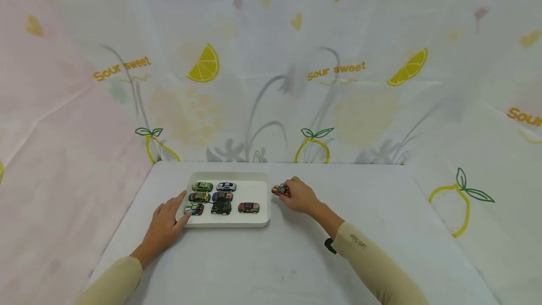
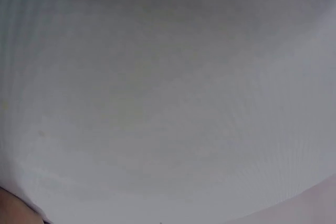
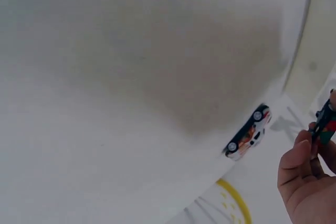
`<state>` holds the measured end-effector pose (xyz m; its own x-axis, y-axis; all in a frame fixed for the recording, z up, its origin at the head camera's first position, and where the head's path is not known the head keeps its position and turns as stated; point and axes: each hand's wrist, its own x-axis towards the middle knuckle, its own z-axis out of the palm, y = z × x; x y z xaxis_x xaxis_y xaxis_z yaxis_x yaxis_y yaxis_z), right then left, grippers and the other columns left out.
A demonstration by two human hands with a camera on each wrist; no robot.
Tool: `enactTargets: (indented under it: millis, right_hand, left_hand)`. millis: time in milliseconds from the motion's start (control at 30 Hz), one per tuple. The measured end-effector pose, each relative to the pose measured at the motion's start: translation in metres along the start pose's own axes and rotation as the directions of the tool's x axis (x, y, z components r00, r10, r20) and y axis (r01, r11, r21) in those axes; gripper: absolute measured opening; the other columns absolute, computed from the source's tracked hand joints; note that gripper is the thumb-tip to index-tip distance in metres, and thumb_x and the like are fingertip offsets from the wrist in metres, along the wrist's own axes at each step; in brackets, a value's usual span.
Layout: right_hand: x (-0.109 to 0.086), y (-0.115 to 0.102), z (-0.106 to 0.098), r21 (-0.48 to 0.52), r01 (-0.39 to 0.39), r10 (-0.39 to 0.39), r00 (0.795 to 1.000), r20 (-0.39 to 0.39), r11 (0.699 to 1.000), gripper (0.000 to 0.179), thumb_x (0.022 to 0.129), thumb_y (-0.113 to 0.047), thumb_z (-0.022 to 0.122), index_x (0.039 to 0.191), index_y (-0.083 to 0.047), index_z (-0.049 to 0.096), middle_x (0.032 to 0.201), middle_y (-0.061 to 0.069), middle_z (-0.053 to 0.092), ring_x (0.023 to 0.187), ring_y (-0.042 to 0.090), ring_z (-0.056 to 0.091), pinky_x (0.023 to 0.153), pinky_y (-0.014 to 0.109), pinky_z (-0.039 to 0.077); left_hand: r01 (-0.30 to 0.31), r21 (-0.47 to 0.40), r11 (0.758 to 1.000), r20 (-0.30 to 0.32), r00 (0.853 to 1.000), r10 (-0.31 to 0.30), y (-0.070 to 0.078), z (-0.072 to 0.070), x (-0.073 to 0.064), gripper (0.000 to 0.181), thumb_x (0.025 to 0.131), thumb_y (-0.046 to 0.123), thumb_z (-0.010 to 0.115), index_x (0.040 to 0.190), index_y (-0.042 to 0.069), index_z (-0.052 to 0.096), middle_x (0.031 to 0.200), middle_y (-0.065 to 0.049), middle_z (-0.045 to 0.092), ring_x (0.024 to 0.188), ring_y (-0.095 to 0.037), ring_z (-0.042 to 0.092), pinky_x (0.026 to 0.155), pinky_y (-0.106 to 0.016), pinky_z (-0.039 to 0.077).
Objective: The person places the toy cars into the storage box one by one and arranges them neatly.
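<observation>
A white tray (image 1: 256, 221) holds several toy cars, among them a green one (image 1: 202, 186), a white one (image 1: 226, 187), a dark red one (image 1: 248, 207) and a black vehicle (image 1: 221, 207). My left hand (image 1: 163, 222) rests at the tray's left side, fingers extended, thumb by the green-and-white car (image 1: 194, 209). Just beyond the right rim, my right hand (image 1: 301, 195) pinches a red-and-orange toy car (image 1: 280, 189). The right wrist view catches that hand (image 3: 310, 187) from below, plus another white-and-orange toy car (image 3: 248, 134) away from its fingers; I cannot make this one out in the head view.
The tray stands towards the back left of a white-covered table (image 1: 296, 258). Lemon-printed cloth (image 1: 271, 84) hangs behind and at both sides. In the left wrist view, pale surface (image 2: 168, 103) fills nearly everything.
</observation>
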<state>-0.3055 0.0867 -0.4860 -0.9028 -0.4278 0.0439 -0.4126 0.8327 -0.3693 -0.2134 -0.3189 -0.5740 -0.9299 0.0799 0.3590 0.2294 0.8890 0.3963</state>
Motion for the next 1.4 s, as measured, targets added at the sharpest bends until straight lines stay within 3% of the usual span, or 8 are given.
enactTargets:
  millis: [267, 500, 800, 1033, 1267, 1400]
  right_hand:
    - [0.018, -0.024, 0.014, -0.002, 0.055, -0.055, 0.995, -0.084, 0.999, 0.032, 0.09, -0.029, 0.071, 0.113, -0.007, 0.068, 0.102, 0.005, 0.062, 0.081, 0.014, 0.056, 0.069, 0.032, 0.046]
    - [0.032, -0.041, 0.025, -0.035, 0.122, -0.124, 0.99, -0.062, 0.992, 0.034, 0.092, -0.028, 0.07, 0.119, -0.009, 0.069, 0.112, 0.006, 0.065, 0.094, 0.021, 0.06, 0.076, 0.033, 0.052]
    - [0.046, -0.053, 0.043, -0.01, 0.08, -0.081, 0.996, -0.031, 0.997, 0.033, 0.094, -0.03, 0.068, 0.12, -0.01, 0.066, 0.11, 0.005, 0.065, 0.092, 0.02, 0.063, 0.078, 0.038, 0.05]
    - [0.048, -0.057, 0.049, 0.051, 0.019, -0.019, 1.0, -0.003, 0.999, 0.032, 0.089, -0.027, 0.074, 0.116, -0.012, 0.07, 0.1, 0.004, 0.063, 0.077, 0.015, 0.057, 0.063, 0.03, 0.046]
    - [0.057, -0.064, 0.053, -0.053, -0.004, 0.006, 0.999, 0.048, 0.999, 0.034, 0.092, -0.032, 0.07, 0.122, -0.015, 0.069, 0.106, 0.002, 0.065, 0.093, 0.016, 0.061, 0.085, 0.043, 0.046]
    - [0.061, -0.064, 0.054, -0.064, -0.015, 0.02, 0.997, 0.079, 0.998, 0.035, 0.092, -0.033, 0.07, 0.123, -0.016, 0.069, 0.105, 0.002, 0.067, 0.093, 0.016, 0.061, 0.087, 0.046, 0.047]
  left_hand:
    - [-0.011, -0.001, 1.0, -0.007, 1.0, 0.011, -0.002, 0.001, 0.002, 0.065, 0.098, 0.032, 0.056, 0.154, 0.01, 0.032, 0.142, -0.026, 0.051, 0.132, -0.049, 0.042, 0.107, -0.068, 0.023]
    - [0.001, 0.001, 1.0, -0.005, 1.0, -0.001, -0.003, 0.0, 0.003, 0.066, 0.098, 0.032, 0.055, 0.155, 0.011, 0.03, 0.143, -0.027, 0.049, 0.133, -0.049, 0.04, 0.108, -0.068, 0.022]
    - [0.011, 0.001, 1.0, 0.003, 1.0, -0.011, -0.001, -0.002, 0.003, 0.067, 0.097, 0.032, 0.056, 0.154, 0.009, 0.031, 0.143, -0.027, 0.048, 0.134, -0.048, 0.039, 0.108, -0.068, 0.021]
    - [0.015, 0.013, 1.0, 0.013, 1.0, -0.015, 0.0, -0.003, 0.002, 0.066, 0.098, 0.032, 0.055, 0.155, 0.011, 0.031, 0.144, -0.026, 0.048, 0.134, -0.047, 0.039, 0.109, -0.067, 0.021]
    - [0.013, 0.016, 1.0, 0.009, 1.0, -0.013, -0.001, -0.003, 0.0, 0.065, 0.098, 0.032, 0.055, 0.154, 0.009, 0.032, 0.144, -0.026, 0.049, 0.134, -0.047, 0.04, 0.108, -0.067, 0.022]
    - [0.009, 0.026, 1.0, 0.009, 1.0, -0.009, -0.001, -0.002, 0.0, 0.065, 0.098, 0.032, 0.054, 0.155, 0.009, 0.031, 0.144, -0.025, 0.048, 0.134, -0.046, 0.04, 0.109, -0.067, 0.022]
